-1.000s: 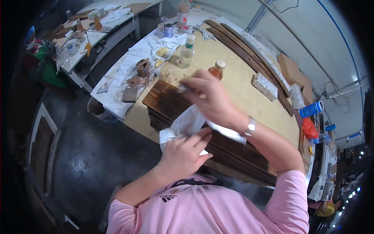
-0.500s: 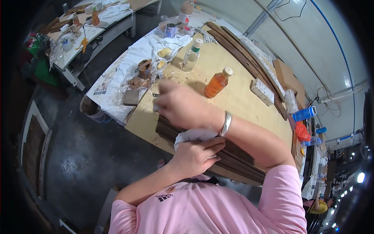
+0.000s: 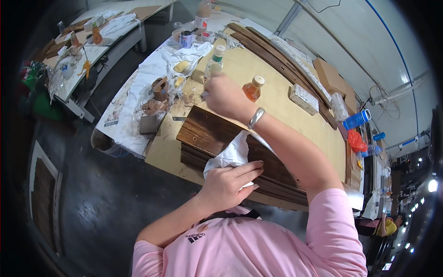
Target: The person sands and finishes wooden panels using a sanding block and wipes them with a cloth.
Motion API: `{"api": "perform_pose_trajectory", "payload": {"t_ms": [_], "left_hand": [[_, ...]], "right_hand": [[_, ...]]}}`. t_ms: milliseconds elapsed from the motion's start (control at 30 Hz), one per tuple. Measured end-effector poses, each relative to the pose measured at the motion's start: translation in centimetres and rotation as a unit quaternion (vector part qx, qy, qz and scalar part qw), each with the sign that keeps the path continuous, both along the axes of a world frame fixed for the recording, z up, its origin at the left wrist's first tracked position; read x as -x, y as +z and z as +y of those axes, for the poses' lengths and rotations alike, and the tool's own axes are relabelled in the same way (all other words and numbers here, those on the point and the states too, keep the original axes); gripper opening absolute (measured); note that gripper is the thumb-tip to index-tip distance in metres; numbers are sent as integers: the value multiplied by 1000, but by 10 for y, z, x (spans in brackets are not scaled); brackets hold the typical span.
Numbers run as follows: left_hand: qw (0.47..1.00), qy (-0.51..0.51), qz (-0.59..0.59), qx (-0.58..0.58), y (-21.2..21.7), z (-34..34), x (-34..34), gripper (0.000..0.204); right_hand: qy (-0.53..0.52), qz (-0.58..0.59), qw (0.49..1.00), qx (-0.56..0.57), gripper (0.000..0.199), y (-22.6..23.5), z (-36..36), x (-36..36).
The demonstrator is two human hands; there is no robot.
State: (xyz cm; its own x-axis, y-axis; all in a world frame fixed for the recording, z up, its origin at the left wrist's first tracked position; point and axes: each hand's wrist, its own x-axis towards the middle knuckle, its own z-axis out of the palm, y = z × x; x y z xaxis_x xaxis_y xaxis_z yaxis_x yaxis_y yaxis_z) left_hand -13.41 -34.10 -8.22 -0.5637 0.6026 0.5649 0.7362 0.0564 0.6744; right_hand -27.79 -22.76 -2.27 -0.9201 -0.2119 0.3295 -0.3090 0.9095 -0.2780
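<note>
A stack of dark brown wooden boards (image 3: 203,134) lies at the table's near edge, small holes showing in the top one. Pressed to the boards, my left hand (image 3: 230,182) grips a white cloth (image 3: 234,154). My right hand (image 3: 227,97), a silver bangle at its wrist, is closed above the far side of the boards; a small pale bit shows at its fingertips, too unclear to name. Partly behind that hand stands a clear bottle (image 3: 214,64) with a white cap. An orange-liquid bottle (image 3: 252,90) stands to its right.
A flat metal blade (image 3: 179,118) lies left of the boards. Further left are a grey block (image 3: 148,124), yellowish lumps (image 3: 180,66) and white plastic sheeting (image 3: 124,97). A wrapped white block (image 3: 304,99) and long dark strips (image 3: 281,64) occupy the right and far sides.
My right hand has moved away and up from over the boards' left end toward the clear bottle, uncovering the top board. My left hand stays on the cloth. The view has shifted slightly.
</note>
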Motion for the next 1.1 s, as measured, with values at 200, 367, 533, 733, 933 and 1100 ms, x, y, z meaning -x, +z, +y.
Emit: {"api": "perform_pose_trajectory", "payload": {"t_ms": [200, 367, 533, 733, 933, 1100], "left_hand": [[1000, 5, -2, -15, 2, 1, 0, 33], [1000, 9, -19, 0, 0, 2, -1, 33], [1000, 22, 7, -9, -3, 7, 1, 34], [1000, 19, 0, 18, 0, 8, 1, 32], [993, 40, -105, 36, 63, -36, 27, 26], [989, 99, -2, 110, 93, -10, 82, 27]], "right_hand": [[-56, -117, 989, 64, 33, -13, -4, -3], [-140, -177, 971, 83, 33, -11, 7, -35], [-126, -121, 977, 119, 32, 5, -10, -38], [-163, -81, 976, 122, 25, -5, 43, -88], [-178, -72, 969, 158, 23, -1, 59, -110], [-221, -32, 963, 149, 17, -26, 67, -138]]}}
